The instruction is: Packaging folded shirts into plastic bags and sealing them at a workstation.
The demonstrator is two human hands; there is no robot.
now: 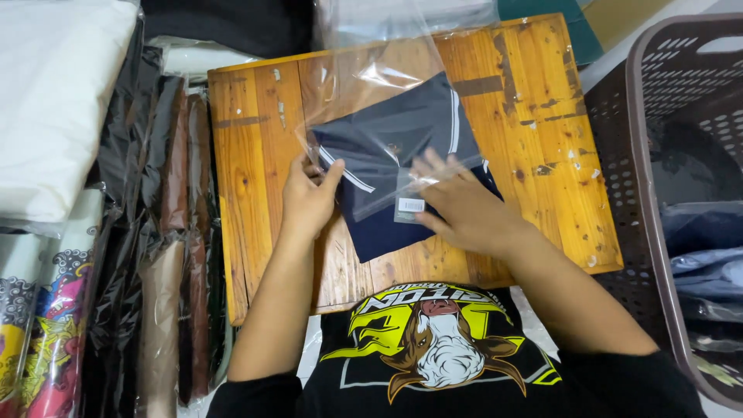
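A worn orange-brown wooden surface (pixel 255 155) with scratches and small white spots fills the middle of the frame. The person sits at its bottom edge in a black shirt with a yellow and white picture on the front.

The left hand (pixel 308 197) is a little left of the middle. Its thumb and fingers pinch the left edge of a clear, shiny plastic bag (pixel 364 70). The right hand (pixel 457 205) is a little right of the middle. It lies flat and open, fingers spread, pressing down on a folded dark blue shirt with thin white stripes (pixel 387 131). A small white tag (pixel 411 205) on the shirt sits just beside the right fingers.

The top part of the dark blue shirt is inside the clear bag. The bottom part pokes out toward the person. The open bag stretches up toward the top of the frame, past the far edge of the wood.

On the left side of the frame stand many folded clothes in plastic bags (pixel 166 232), black, brown and tan. A white bundle (pixel 54 101) lies in the upper left. On the right side is a dark brown plastic basket with holes (pixel 642 155), with more bagged clothes inside.
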